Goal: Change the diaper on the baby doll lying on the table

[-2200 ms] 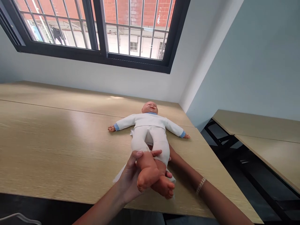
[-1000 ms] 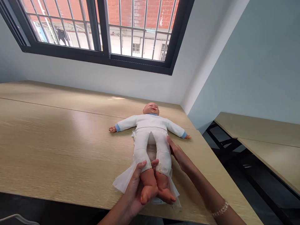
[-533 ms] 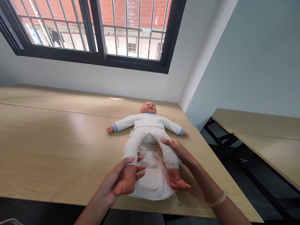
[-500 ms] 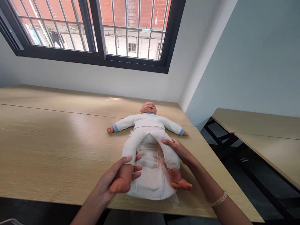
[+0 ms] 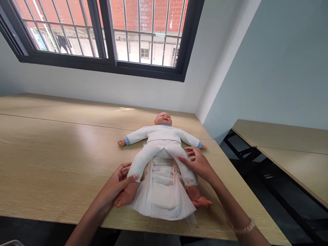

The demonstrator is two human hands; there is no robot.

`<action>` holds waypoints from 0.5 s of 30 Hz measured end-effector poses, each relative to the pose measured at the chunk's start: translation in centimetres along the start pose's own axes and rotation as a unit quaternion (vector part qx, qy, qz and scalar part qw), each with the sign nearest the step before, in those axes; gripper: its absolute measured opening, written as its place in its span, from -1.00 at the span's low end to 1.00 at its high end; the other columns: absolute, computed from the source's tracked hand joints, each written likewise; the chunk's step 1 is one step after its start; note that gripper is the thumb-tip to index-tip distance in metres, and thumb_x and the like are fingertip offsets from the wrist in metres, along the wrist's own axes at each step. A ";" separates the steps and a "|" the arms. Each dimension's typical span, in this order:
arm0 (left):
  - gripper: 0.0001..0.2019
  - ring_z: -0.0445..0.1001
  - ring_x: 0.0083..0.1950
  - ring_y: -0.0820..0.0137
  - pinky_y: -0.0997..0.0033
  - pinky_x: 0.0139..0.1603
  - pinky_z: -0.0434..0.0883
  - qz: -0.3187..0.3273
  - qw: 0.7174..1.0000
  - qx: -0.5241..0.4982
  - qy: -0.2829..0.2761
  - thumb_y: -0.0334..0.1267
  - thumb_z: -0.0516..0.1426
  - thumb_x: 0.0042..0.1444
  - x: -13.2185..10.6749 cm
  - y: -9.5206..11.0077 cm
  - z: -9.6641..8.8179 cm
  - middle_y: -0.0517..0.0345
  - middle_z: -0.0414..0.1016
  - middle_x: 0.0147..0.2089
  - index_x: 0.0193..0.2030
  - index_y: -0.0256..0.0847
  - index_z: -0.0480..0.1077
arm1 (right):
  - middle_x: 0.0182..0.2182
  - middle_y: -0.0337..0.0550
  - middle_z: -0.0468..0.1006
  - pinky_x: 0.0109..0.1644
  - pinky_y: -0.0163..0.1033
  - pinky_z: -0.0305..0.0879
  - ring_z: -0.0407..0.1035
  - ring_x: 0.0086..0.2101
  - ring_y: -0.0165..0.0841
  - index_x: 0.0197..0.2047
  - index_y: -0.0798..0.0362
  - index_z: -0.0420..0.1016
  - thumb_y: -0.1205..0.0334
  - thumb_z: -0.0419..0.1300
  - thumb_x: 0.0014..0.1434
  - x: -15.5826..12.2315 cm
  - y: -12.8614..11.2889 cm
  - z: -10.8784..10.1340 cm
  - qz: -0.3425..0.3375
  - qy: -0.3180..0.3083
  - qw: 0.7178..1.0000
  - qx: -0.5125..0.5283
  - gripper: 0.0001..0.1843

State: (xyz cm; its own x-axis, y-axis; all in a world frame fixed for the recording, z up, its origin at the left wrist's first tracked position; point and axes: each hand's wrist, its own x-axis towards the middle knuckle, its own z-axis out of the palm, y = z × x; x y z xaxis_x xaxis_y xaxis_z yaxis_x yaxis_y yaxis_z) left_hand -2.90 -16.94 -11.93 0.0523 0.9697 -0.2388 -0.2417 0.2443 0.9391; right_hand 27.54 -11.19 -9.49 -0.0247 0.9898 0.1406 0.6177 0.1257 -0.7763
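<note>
A baby doll (image 5: 164, 134) lies on its back with arms spread, in a white top and white leg coverings with blue cuffs. An unfolded white diaper (image 5: 165, 196) extends from under its bottom between the parted legs. My left hand (image 5: 116, 182) is at the doll's lower leg on the left of the view, thumb across the top above the ankle and fingers curled along the outer side. My right hand (image 5: 198, 164) rests at the other thigh, its thumb touching the cloth and its fingers apart. The fingertips under the left leg are partly hidden.
The doll lies on a pale wooden table (image 5: 64, 153), with the diaper close to its front edge. A second wooden table (image 5: 294, 160) stands to the right across a dark gap. Behind are a white wall (image 5: 102, 87) and a barred window (image 5: 148, 37).
My left hand has shifted from the leg's inner side to its outer side, and that leg has moved outward. The diaper's front has spread wider. My right fingers have lifted and spread.
</note>
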 end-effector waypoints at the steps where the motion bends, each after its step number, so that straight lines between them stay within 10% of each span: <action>1: -0.36 0.49 0.14 0.11 0.31 0.07 0.43 0.008 1.000 0.003 0.000 -0.20 0.43 -0.17 0.1 -0.2 -0.2 -0.13 0.54 0.08 0.07 -0.22 0.33 | 0.01 0.07 0.46 0.07 0.12 0.33 0.36 0.01 0.00 0.02 0.06 0.39 -0.17 0.30 0.09 -1.1 -0.4 0.3 -0.055 0.066 0.995 -0.042 -0.42; 8: -0.40 0.43 0.22 0.09 0.18 0.21 0.35 0.033 0.999 -0.004 -0.033 -0.18 0.37 -0.04 0.5 -1.3 -0.9 -0.13 0.49 0.16 0.13 -0.21 0.30 | 0.05 -0.04 0.48 0.18 0.13 0.27 0.28 0.11 0.04 0.11 -0.05 0.39 -0.39 0.24 0.03 -10.1 -2.8 4.7 -0.388 -0.025 0.892 -0.231 -0.25; 12: -0.34 0.41 0.23 0.06 0.14 0.24 0.32 0.026 0.999 0.011 -0.021 -0.16 0.38 -0.08 0.4 -1.1 -0.6 -0.16 0.49 0.14 0.15 -0.22 0.26 | -0.10 -0.05 0.54 0.31 0.03 0.09 0.39 -0.04 -0.15 -0.04 0.09 0.46 0.26 0.05 0.33 -10.5 -2.8 6.2 -0.438 0.004 0.849 -0.297 -0.77; 15: -0.32 0.37 0.27 0.05 0.16 0.22 0.33 0.028 0.999 0.001 -0.028 -0.15 0.39 -0.09 0.0 -0.7 -0.1 -0.17 0.47 0.17 0.15 -0.21 0.25 | -0.23 -0.07 0.56 0.34 -0.04 0.00 0.42 -0.16 -0.23 -0.13 0.11 0.49 0.54 -0.11 0.28 -9.3 -3.8 5.6 -0.452 0.021 0.838 -0.304 -0.64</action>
State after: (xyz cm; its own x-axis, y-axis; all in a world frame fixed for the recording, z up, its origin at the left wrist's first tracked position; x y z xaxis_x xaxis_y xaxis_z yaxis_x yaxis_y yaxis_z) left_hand -2.85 -17.11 -12.65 0.0934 0.9809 -0.1707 -0.2447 0.1888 0.9510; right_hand 21.01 -20.45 -11.35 -0.6789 0.5031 0.5348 0.6480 0.7531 0.1141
